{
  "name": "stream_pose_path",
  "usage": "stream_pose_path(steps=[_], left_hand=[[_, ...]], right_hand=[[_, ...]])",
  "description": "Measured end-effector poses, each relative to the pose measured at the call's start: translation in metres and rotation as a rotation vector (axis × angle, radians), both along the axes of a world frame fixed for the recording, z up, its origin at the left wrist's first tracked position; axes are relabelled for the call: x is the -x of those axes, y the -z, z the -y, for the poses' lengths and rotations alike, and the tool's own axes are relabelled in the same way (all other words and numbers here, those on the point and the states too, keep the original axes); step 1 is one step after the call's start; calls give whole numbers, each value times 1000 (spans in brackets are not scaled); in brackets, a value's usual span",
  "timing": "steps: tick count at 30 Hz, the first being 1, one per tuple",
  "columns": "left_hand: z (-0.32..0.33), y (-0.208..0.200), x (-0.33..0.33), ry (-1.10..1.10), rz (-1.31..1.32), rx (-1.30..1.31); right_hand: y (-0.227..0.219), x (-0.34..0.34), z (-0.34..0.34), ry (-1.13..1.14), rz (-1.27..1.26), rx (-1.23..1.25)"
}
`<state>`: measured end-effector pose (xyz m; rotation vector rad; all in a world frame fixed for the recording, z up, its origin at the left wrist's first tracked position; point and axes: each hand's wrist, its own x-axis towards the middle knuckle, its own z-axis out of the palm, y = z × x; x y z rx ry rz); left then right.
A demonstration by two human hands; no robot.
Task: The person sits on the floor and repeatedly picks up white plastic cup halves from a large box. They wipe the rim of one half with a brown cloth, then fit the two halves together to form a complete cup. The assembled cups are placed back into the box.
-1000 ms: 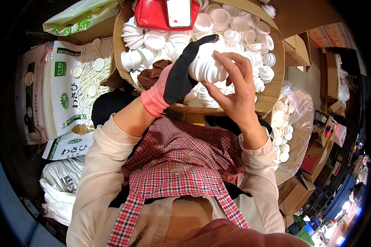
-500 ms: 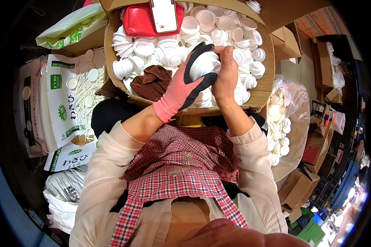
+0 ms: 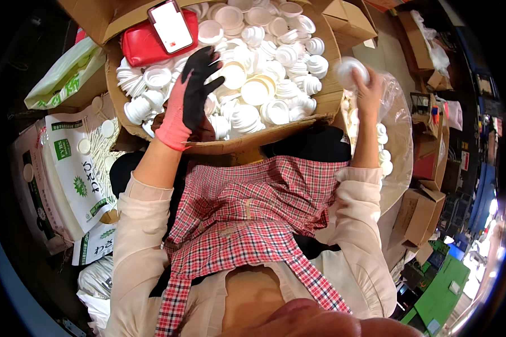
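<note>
Plainly, the right hand [image 3: 369, 94] pinches a white disc [image 3: 349, 72] (blurred); the gloved left hand [image 3: 192, 96] spreads open.

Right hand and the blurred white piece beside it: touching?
Touching. The head view shows the right hand gripping the white piece, fingers against it, despite blur.

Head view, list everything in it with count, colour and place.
Carton: one, brown, top centre
Clear bag: one, transparent, right of carton
Discs: many, white, carton and clear bag
Held disc: one, white, upper right
Pouch: one, red, carton's upper left
Phone: one, white-faced, on pouch
Cloth: one, brown, carton's lower left
Printed sacks: several, white and green, left
Sticks: many, white, left
Small cartons: several, brown, right
Flat object: one, green, lower right
Apron: one, red check, centre
Left hand: one, gloved in pink and black, over carton
Right hand: one, bare, holding disc, upper right
</note>
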<state>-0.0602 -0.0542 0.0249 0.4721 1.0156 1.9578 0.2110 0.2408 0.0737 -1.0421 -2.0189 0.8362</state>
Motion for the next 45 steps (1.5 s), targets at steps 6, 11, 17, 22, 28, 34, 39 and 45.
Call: stream_pose_path(steps=[6, 11, 17, 22, 28, 34, 39, 45], left_hand=[[18, 25, -3, 153, -235, 126], [9, 15, -24, 374, -138, 280], [19, -49, -20, 728, -307, 14], [35, -52, -21, 865, -198, -75], [45, -60, -19, 867, -214, -63], [48, -63, -18, 844, -275, -128], [51, -70, -16, 856, -195, -49], [49, -68, -17, 855, -242, -59]], right_hand=[[94, -153, -47, 419, 838, -20], [30, -3, 15, -198, 448, -236], [29, 167, 111, -872, 432, -617], [54, 241, 153, -901, 532, -714], [73, 277, 144, -846, 556, -749], [58, 309, 133, -792, 422, -870], [46, 313, 136, -771, 436, -859], [46, 302, 137, -775, 416, -827]])
